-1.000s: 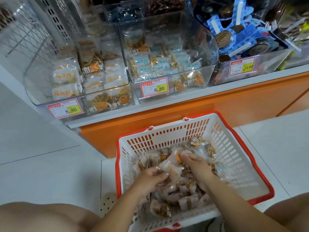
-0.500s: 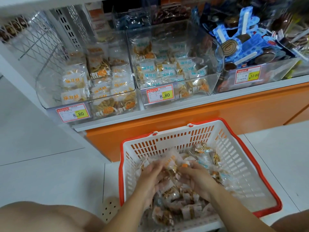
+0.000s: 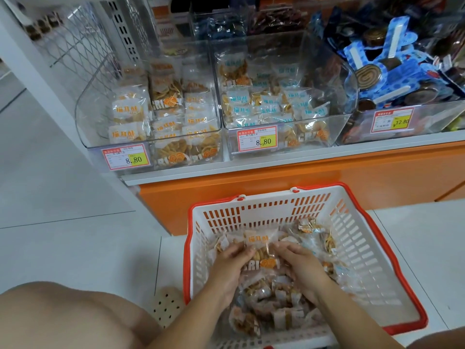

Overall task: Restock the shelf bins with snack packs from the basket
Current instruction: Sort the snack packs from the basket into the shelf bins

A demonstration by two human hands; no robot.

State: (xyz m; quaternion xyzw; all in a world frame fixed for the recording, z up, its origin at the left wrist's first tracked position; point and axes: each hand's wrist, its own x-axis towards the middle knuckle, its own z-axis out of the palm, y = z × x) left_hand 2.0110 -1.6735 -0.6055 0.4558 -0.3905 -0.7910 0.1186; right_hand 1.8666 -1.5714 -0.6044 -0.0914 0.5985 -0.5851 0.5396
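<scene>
My left hand (image 3: 232, 260) and right hand (image 3: 299, 263), fingers curled, grip an orange-lettered snack pack (image 3: 260, 248) from either side above the basket (image 3: 364, 248) pile.

- The basket (image 3: 372, 260) is white plastic with slotted walls and a red rim. It stands upright on the floor just in front of the shelf's orange base.
- The snack packs (image 3: 276, 306) are clear wrappers with white bands over golden-brown pieces, heaped loosely across the basket's bottom.
- One orange-lettered pack (image 3: 260, 244) stands upright above the heap, pinched at its edges by the left hand (image 3: 231, 263) and the right hand (image 3: 302, 265).
- The left bin (image 3: 95, 109) is clear plastic and holds orange-lettered packs piled mostly toward its right side.
- The middle bin (image 3: 337, 102) is also clear and holds blue-lettered packs.
</scene>
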